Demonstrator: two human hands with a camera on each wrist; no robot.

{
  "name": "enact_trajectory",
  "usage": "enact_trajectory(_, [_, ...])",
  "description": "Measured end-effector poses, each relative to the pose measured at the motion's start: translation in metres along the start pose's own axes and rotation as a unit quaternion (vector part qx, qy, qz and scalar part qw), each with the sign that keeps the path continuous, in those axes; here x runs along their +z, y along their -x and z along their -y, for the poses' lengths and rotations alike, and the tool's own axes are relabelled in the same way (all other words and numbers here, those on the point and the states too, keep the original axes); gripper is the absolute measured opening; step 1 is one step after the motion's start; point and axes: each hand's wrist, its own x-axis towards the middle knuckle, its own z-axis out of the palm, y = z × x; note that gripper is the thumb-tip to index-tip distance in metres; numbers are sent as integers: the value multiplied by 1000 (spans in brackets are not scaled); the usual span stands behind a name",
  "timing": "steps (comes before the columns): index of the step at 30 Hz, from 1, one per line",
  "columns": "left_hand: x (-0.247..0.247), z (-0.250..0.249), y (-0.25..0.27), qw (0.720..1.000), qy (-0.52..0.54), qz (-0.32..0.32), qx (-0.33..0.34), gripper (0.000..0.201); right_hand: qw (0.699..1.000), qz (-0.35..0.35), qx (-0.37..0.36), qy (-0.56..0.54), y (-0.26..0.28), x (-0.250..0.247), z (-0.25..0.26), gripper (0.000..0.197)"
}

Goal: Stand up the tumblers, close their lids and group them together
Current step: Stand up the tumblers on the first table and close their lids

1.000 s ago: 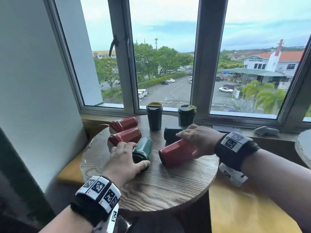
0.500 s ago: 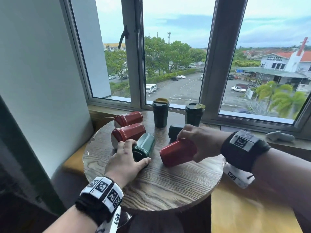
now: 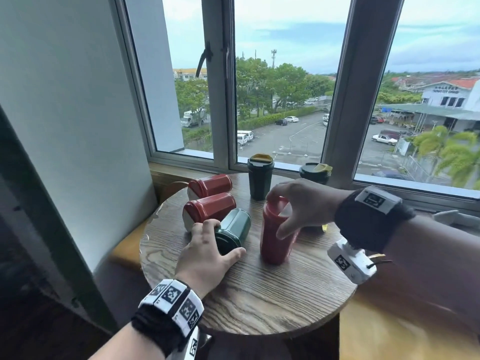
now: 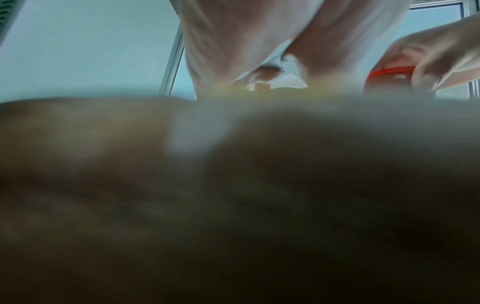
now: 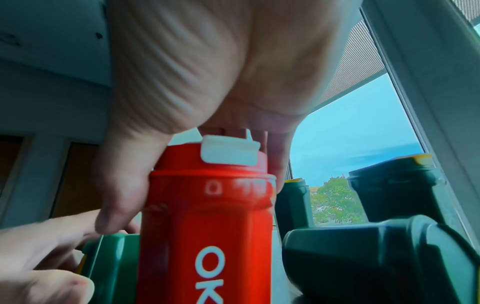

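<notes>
On the round wooden table [image 3: 259, 294] a red tumbler [image 3: 275, 237] stands upright. My right hand [image 3: 280, 216] grips it from above around the lid end; its white lid flap [image 5: 228, 152] sits under my palm. My left hand [image 3: 215, 237] holds the lid end of a green tumbler [image 3: 235, 224] lying on its side, thumb on the table. Two more red tumblers [image 3: 209, 185] [image 3: 210, 210] lie at the left. Two dark tumblers [image 3: 259, 178] [image 3: 314, 172] stand at the back, yellow flaps raised. Another dark tumbler [image 5: 363, 257] lies behind my right hand, hidden in the head view.
The table stands against a window sill [image 3: 428, 201] with a wall [image 3: 78, 126] on the left. A wooden bench [image 3: 389, 333] runs below on the right. The left wrist view is mostly blurred by the table surface. Bare table surface lies in front of the tumblers.
My right hand has tipped the red tumbler from lying on its side to standing upright. My left hand has stayed on the green tumbler.
</notes>
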Motion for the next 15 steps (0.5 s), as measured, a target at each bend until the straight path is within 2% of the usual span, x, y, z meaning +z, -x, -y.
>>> enact_trajectory(3, [-1,-1,0,1000,14,-7,1,77,1000,-8,-15,-22,-5,6,3,74])
enact_trajectory(6, [-6,-3,1,999,39,-31,10,78,998,-22,-24,-44,-7,13,4,85])
enact_trajectory(12, [-51,-19,-7,996,36,-75,39,82,997,-38,-33,-58,-4,17,2,87])
enact_trajectory(15, [-72,-37,-23,997,1,-48,54,86,996,-38,-33,-68,-4,20,1,87])
